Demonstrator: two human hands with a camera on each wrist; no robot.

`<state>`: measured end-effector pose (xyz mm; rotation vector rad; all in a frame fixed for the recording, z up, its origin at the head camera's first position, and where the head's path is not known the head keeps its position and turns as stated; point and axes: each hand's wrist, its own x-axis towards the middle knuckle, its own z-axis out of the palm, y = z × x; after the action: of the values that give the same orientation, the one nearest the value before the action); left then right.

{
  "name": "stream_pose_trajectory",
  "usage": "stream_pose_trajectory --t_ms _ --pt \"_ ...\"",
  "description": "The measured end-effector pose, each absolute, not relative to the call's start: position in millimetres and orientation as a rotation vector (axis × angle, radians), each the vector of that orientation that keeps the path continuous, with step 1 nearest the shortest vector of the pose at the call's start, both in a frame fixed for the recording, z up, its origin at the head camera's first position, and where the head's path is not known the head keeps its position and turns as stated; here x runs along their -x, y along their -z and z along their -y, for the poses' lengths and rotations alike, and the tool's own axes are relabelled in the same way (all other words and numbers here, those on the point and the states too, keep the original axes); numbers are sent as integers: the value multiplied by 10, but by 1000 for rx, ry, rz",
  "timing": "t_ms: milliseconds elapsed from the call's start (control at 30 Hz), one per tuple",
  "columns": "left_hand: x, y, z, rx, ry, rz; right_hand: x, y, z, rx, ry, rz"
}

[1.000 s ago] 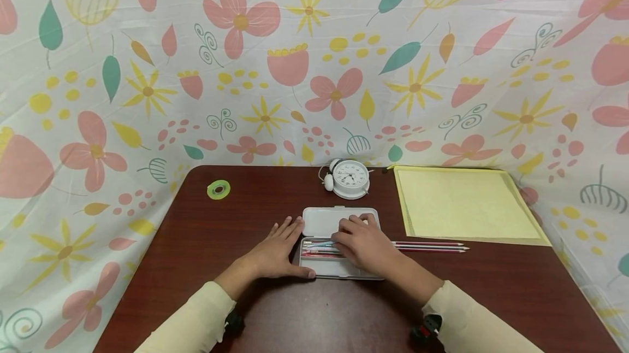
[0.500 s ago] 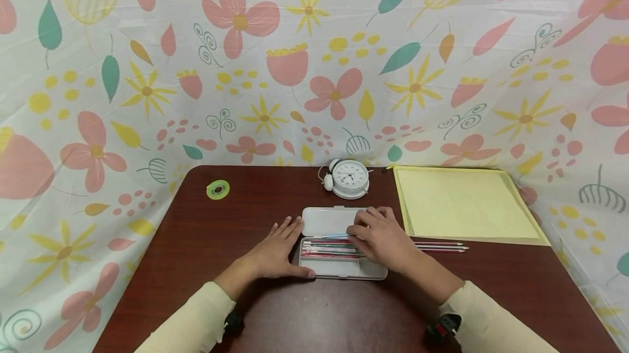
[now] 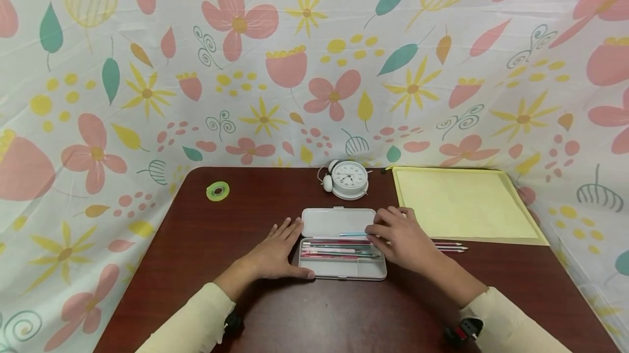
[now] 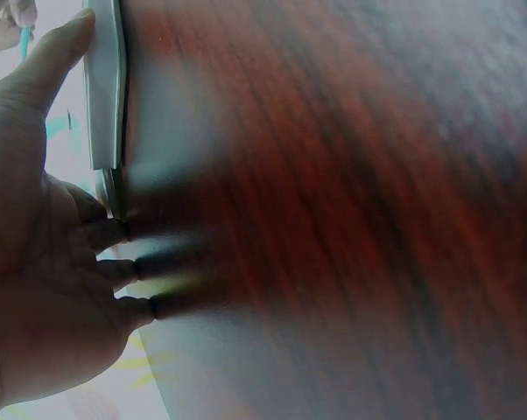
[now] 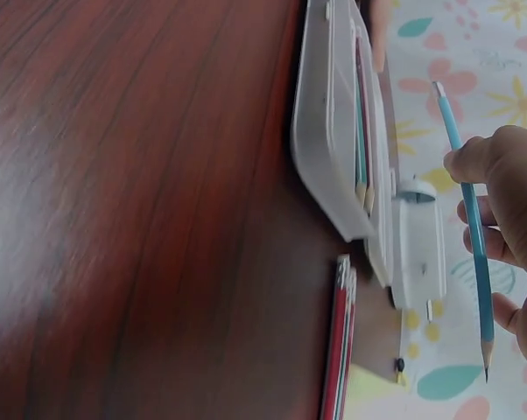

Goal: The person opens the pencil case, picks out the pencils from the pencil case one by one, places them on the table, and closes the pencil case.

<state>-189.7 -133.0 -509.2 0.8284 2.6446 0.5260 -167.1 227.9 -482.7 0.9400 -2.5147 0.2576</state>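
Note:
An opened white pencil case (image 3: 342,270) lies on the table with several pencils (image 3: 324,251) in its lower tray. My left hand (image 3: 273,252) rests at the case's left end, fingers spread and thumb on its near left corner; the left wrist view shows that thumb (image 4: 62,52) on the case edge. My right hand (image 3: 404,237) pinches a light blue pencil (image 3: 351,234), raised at the case's right side. In the right wrist view the blue pencil (image 5: 474,223) is held between thumb and fingers, its sharpened tip pointing down in the picture.
Several red and dark pencils (image 3: 449,247) lie right of the case, partly behind my right hand. A white alarm clock (image 3: 350,180) stands behind the case. A yellow-edged mesh pouch (image 3: 467,203) lies at the back right, and a green tape roll (image 3: 218,190) at the back left.
My right hand has moved rightward with the blue pencil, uncovering more of the case and its pencils. The left hand has stayed in place.

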Motion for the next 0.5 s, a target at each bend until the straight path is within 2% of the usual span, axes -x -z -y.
stream_pose_trajectory --t_ms 500 --pt "1893 5083 1330 -835 -528 -2642 1554 4936 -2744 -840 -270 2535"
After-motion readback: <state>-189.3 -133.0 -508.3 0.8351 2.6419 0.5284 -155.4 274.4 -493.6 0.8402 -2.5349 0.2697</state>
